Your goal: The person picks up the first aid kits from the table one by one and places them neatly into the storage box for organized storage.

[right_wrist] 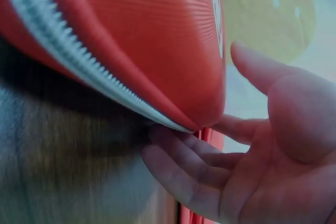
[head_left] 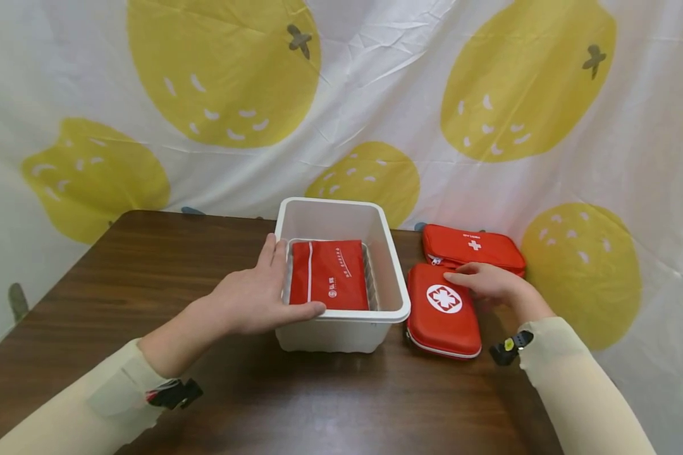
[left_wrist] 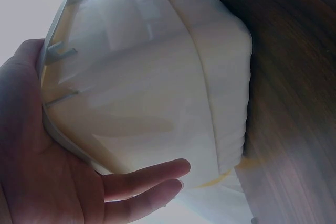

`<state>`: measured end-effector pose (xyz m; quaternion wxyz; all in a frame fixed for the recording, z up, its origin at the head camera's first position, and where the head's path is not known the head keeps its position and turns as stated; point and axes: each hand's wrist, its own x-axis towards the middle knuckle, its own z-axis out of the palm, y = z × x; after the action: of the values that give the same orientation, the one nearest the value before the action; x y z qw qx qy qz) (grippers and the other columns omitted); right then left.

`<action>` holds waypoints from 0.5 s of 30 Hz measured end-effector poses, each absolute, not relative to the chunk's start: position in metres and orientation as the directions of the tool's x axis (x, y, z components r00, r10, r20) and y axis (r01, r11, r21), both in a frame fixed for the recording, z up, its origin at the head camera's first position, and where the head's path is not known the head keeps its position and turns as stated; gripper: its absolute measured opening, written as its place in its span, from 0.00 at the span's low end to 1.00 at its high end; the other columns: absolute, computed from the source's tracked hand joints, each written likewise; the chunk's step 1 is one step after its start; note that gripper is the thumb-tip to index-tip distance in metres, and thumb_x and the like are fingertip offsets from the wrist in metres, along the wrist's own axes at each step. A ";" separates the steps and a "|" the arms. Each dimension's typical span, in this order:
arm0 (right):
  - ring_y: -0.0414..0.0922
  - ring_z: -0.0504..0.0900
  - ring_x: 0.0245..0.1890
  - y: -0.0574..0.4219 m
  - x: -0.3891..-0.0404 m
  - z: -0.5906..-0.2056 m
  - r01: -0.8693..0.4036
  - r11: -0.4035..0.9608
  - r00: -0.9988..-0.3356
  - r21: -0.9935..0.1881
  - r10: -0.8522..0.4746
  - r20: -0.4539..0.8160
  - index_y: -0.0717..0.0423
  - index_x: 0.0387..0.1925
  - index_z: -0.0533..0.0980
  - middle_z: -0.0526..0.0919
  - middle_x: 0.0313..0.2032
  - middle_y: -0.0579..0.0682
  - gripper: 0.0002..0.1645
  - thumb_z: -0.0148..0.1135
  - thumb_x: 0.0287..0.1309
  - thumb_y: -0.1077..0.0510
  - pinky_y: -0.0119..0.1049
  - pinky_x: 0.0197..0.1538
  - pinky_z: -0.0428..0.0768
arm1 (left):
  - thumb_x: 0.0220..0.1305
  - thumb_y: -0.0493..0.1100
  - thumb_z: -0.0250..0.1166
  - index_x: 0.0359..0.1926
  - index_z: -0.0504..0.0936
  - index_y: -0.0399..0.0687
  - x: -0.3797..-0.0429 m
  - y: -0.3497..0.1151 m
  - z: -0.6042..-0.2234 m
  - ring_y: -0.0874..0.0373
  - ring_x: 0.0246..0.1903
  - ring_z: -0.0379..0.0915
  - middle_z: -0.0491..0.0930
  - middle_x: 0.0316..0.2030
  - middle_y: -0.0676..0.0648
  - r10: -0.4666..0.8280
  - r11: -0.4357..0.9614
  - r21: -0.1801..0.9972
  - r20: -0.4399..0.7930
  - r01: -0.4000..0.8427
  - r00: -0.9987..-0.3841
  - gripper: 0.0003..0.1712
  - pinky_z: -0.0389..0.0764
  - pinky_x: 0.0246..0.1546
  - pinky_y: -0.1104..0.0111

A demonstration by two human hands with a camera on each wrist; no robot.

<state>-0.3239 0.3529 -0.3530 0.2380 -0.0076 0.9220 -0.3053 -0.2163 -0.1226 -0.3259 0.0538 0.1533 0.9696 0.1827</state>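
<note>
A white plastic bin (head_left: 336, 335) stands on the wooden table. Inside it lies a red pouch (head_left: 341, 272) with white print, over a clear ridged plastic container (head_left: 371, 278). My left hand (head_left: 256, 297) rests on the bin's near left corner, thumb along the near rim, straight fingers against the outer left wall (left_wrist: 142, 93). Right of the bin lies a red hard zip case (head_left: 441, 319) with a white cross emblem. My right hand (head_left: 486, 281) is at its far right corner. Its fingertips (right_wrist: 157, 156) reach the lower edge by the zipper, while the thumb stands slightly off the top.
Behind the hard case lies a soft red first aid pouch (head_left: 489, 246) with a white cross. A white curtain (head_left: 364, 69) with yellow fruit prints hangs right behind the table. Wood surface (head_left: 165, 272) extends to the left.
</note>
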 end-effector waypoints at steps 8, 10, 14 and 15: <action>0.50 0.86 0.52 0.351 -0.331 -0.355 0.129 0.825 -0.887 -0.551 -0.152 -0.435 0.71 0.77 0.68 0.86 0.57 0.59 0.51 0.63 0.76 0.33 0.46 0.56 0.89 | 0.59 0.84 0.64 0.89 0.40 0.38 -0.216 -0.121 -0.325 0.43 0.51 0.87 0.40 0.88 0.33 0.314 0.888 0.369 -0.052 0.274 -0.948 0.79 0.88 0.37 0.57; 0.47 0.86 0.49 0.353 -0.331 -0.356 0.144 0.806 -0.892 -0.574 -0.145 -0.428 0.71 0.76 0.70 0.88 0.53 0.56 0.50 0.64 0.75 0.33 0.43 0.54 0.88 | 0.59 0.84 0.64 0.89 0.40 0.37 -0.216 -0.121 -0.325 0.42 0.51 0.87 0.39 0.88 0.33 0.316 0.887 0.369 -0.052 0.276 -0.947 0.79 0.88 0.36 0.57; 0.43 0.88 0.45 0.356 -0.329 -0.358 0.207 0.691 -0.899 -0.693 -0.145 -0.413 0.68 0.70 0.73 0.90 0.46 0.48 0.43 0.66 0.75 0.36 0.40 0.52 0.89 | 0.58 0.83 0.65 0.89 0.40 0.38 -0.215 -0.120 -0.325 0.43 0.50 0.87 0.40 0.88 0.33 0.320 0.886 0.368 -0.047 0.281 -0.946 0.79 0.88 0.36 0.58; 0.43 0.89 0.44 0.357 -0.328 -0.359 0.222 0.646 -0.899 -0.730 -0.153 -0.409 0.67 0.68 0.73 0.90 0.44 0.47 0.40 0.66 0.76 0.37 0.39 0.52 0.89 | 0.58 0.83 0.65 0.89 0.40 0.38 -0.215 -0.119 -0.325 0.43 0.50 0.87 0.40 0.88 0.33 0.320 0.886 0.367 -0.044 0.282 -0.946 0.79 0.88 0.36 0.58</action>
<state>-0.3281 0.3568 -0.3586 0.2233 0.0195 0.8793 -0.4203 -0.2149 -0.1193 -0.3249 0.0518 0.1553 0.9698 0.1810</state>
